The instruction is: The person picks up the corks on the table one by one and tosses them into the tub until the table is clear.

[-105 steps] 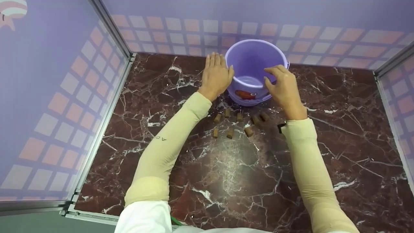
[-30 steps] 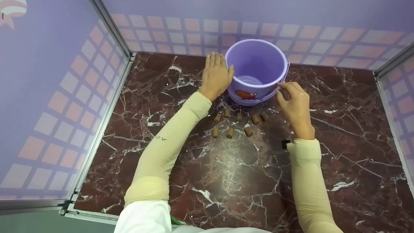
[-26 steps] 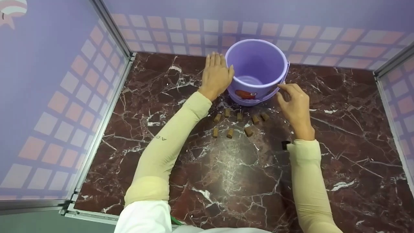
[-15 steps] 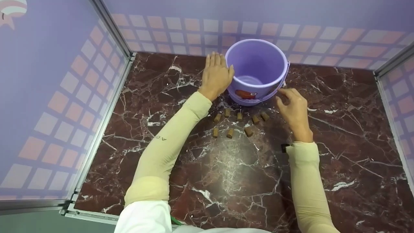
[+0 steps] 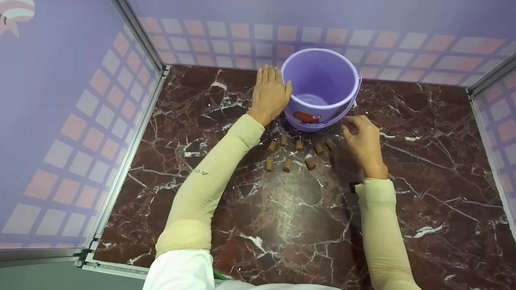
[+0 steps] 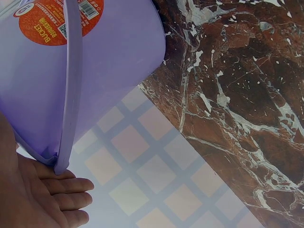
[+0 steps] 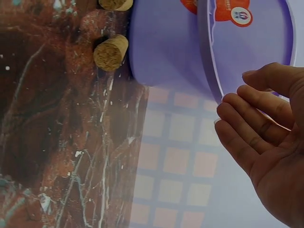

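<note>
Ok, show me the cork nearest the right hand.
The rightmost cork in the row of five closer to the bucket. The other seven all lie farther left, away from the right hand.

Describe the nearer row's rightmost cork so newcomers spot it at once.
Find the purple bucket at the back of the marbled table. Before it sit two rows of corks, three in the nearer row. Take that row's rightmost cork, whose far end angles left, unlike the other two.
</note>
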`<state>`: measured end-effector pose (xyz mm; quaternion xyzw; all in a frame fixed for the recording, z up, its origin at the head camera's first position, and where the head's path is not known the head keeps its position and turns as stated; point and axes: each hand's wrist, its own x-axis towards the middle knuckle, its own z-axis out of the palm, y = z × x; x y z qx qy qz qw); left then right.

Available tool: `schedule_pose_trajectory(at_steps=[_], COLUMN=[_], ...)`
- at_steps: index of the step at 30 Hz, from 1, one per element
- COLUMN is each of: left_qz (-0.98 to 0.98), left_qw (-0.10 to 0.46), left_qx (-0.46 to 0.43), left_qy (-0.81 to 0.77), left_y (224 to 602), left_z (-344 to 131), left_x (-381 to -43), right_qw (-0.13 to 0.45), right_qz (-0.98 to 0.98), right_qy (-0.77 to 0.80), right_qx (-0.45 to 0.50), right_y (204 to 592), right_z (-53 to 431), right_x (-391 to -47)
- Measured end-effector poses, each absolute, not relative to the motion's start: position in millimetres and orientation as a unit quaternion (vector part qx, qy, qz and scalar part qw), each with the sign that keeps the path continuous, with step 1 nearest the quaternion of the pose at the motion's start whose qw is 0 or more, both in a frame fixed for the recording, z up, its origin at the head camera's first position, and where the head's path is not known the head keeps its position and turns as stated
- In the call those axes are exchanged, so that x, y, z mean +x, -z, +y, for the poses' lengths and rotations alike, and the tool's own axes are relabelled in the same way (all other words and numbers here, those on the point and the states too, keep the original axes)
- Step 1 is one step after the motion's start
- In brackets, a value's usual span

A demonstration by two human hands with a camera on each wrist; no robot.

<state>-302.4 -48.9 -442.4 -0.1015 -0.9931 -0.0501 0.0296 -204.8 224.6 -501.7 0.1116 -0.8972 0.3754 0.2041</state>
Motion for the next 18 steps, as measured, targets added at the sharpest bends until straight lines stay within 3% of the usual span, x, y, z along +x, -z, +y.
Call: schedule_pose_trajectory(at_steps=[18], left_qz=[-0.993], left_qw=[0.031], left_qx=[-0.101], left_qy=[0.051], left_y=[442], left_z=[-49], left_x=[-302], right_qw=[0.187], right_qz=[-0.903], right_qy=[-0.370], right_qx=[0.113], right_y=[520], right_z=[225], right_x=[-203])
